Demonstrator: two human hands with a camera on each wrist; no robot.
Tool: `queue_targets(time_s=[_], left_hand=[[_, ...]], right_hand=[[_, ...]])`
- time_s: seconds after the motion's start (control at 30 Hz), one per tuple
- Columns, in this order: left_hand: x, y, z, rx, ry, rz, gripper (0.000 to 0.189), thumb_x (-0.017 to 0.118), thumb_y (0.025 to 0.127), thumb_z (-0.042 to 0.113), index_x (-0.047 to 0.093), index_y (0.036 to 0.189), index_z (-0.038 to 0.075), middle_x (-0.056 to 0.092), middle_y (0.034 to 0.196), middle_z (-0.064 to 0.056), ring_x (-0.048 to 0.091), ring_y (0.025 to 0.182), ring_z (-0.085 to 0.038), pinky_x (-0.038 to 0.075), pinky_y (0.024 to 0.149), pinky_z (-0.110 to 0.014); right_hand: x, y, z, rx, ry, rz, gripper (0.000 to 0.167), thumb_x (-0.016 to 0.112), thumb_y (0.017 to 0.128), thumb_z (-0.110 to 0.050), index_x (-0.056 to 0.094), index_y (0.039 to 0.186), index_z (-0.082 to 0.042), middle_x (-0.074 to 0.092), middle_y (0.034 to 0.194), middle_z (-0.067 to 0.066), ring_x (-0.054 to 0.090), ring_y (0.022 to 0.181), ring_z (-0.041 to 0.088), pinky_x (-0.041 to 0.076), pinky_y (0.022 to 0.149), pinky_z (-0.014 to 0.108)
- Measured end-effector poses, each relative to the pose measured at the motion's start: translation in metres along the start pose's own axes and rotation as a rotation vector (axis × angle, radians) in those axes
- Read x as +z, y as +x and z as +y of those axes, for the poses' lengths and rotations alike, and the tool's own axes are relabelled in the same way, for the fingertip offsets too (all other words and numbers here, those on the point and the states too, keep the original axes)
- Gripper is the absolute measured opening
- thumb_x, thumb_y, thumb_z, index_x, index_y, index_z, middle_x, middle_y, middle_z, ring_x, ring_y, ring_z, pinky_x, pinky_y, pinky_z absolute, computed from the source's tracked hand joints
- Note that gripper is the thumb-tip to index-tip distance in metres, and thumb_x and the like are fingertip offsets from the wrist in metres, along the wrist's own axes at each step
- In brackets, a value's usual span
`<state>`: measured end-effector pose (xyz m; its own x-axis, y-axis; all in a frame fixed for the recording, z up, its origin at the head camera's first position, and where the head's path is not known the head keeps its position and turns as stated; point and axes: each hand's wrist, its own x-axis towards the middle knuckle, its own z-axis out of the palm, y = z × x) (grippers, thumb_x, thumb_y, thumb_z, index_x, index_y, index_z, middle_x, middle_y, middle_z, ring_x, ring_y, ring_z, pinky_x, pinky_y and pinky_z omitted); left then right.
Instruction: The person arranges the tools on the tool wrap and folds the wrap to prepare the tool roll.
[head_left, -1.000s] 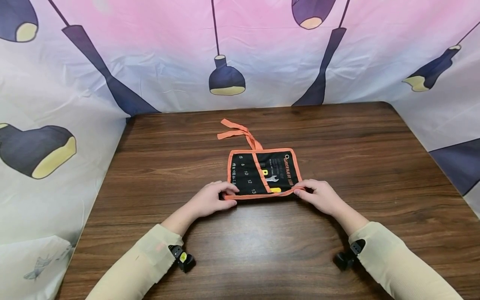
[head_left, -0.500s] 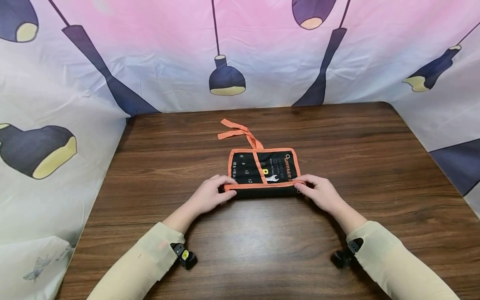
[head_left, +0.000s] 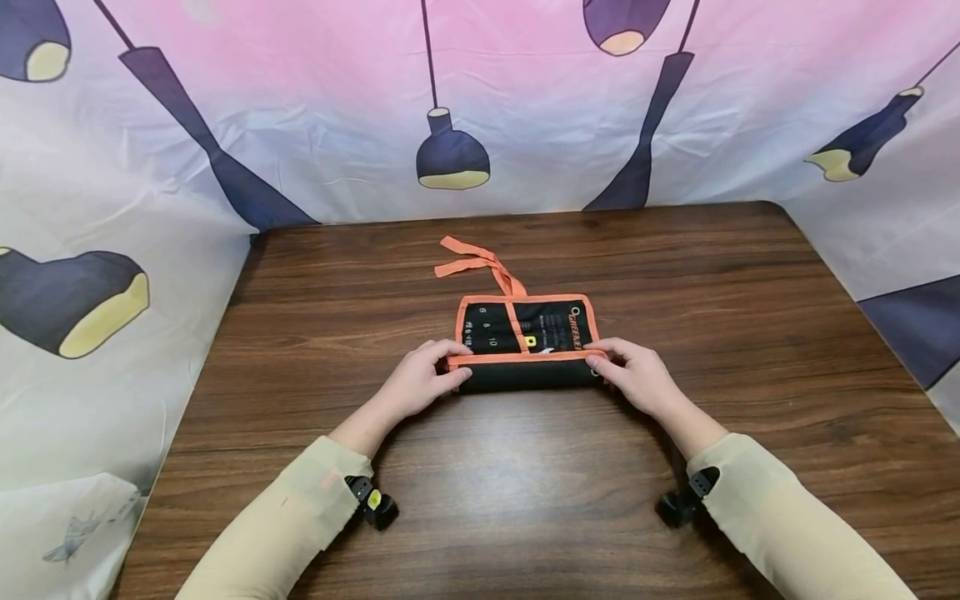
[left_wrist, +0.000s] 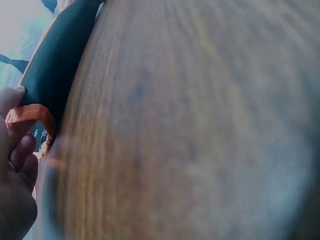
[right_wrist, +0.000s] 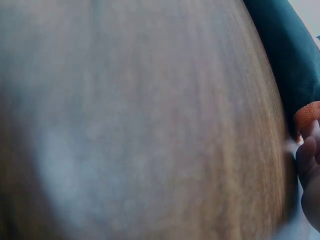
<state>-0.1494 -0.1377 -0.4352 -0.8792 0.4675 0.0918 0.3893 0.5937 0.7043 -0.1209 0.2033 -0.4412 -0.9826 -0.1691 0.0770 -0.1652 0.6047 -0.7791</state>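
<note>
A black fabric tool roll [head_left: 525, 374] with orange edging lies mid-table, its near side folded up and over. On its flat far part show printed sizes, a wrench end and a yellow spot [head_left: 531, 342]. My left hand [head_left: 420, 379] pinches the folded edge at the left corner, thumb on the near face. At the right corner my right hand [head_left: 636, 375] grips the same edge. In the left wrist view the orange trim curls round in an arc beside the fingers [left_wrist: 22, 152]. Only part of the right hand [right_wrist: 311, 165] shows in the right wrist view.
Orange tie straps [head_left: 480, 262] trail from the roll's far edge toward the back left. Everything rests on a dark wood table [head_left: 360, 292]. A lamp-patterned cloth [head_left: 360, 108] hangs behind the table's far edge.
Both hands have carried the near edge of the tool roll up and away from me. More black backing shows in front, and the lower sizes and part of the wrench are now covered.
</note>
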Motion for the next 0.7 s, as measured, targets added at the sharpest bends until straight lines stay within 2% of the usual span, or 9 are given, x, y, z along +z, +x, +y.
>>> queue_targets(time_s=[0.13, 0.23, 0.43, 0.6, 0.7], left_hand=[[0.000, 0.001, 0.001, 0.012, -0.002, 0.010, 0.023, 0.065, 0.089, 0.026, 0.065, 0.110, 0.018, 0.059, 0.096, 0.001, 0.050, 0.081, -0.017, 0.041, 0.069, -0.033], [0.000, 0.002, 0.003, 0.010, -0.006, 0.013, 0.024, 0.065, 0.089, 0.025, 0.064, 0.111, 0.017, 0.058, 0.092, 0.000, 0.050, 0.078, -0.017, 0.041, 0.067, -0.034], [0.000, 0.005, 0.003, 0.016, -0.001, 0.035, 0.026, 0.065, 0.089, 0.024, 0.064, 0.113, 0.015, 0.061, 0.111, -0.002, 0.054, 0.101, -0.019, 0.043, 0.084, -0.041], [0.001, 0.009, 0.001, 0.017, -0.008, 0.032, 0.027, 0.064, 0.090, 0.025, 0.063, 0.115, 0.015, 0.061, 0.114, -0.002, 0.056, 0.100, -0.019, 0.044, 0.084, -0.041], [0.001, 0.011, 0.000, 0.015, 0.000, 0.030, 0.028, 0.063, 0.090, 0.026, 0.063, 0.116, 0.014, 0.060, 0.115, -0.003, 0.055, 0.107, -0.021, 0.042, 0.088, -0.043]], right_hand=[[-0.001, -0.001, 0.001, -0.021, -0.013, 0.005, 0.034, 0.063, 0.090, -0.032, 0.064, 0.117, -0.013, 0.058, 0.073, 0.001, 0.054, 0.063, 0.017, 0.044, 0.057, 0.030], [0.000, -0.002, 0.000, -0.050, -0.043, 0.002, 0.038, 0.065, 0.088, -0.033, 0.061, 0.122, -0.015, 0.060, 0.082, 0.001, 0.053, 0.069, 0.018, 0.043, 0.062, 0.032], [0.001, -0.001, -0.002, -0.114, -0.096, 0.012, 0.035, 0.068, 0.086, -0.029, 0.064, 0.119, -0.015, 0.061, 0.089, 0.004, 0.051, 0.077, 0.020, 0.040, 0.068, 0.036], [0.002, 0.001, 0.000, -0.113, -0.110, 0.021, 0.035, 0.068, 0.086, -0.028, 0.063, 0.118, -0.013, 0.064, 0.106, 0.009, 0.056, 0.091, 0.023, 0.043, 0.078, 0.042], [0.004, 0.003, 0.001, -0.107, -0.119, 0.017, 0.036, 0.067, 0.087, -0.028, 0.063, 0.120, -0.013, 0.064, 0.111, 0.010, 0.058, 0.096, 0.025, 0.043, 0.081, 0.044]])
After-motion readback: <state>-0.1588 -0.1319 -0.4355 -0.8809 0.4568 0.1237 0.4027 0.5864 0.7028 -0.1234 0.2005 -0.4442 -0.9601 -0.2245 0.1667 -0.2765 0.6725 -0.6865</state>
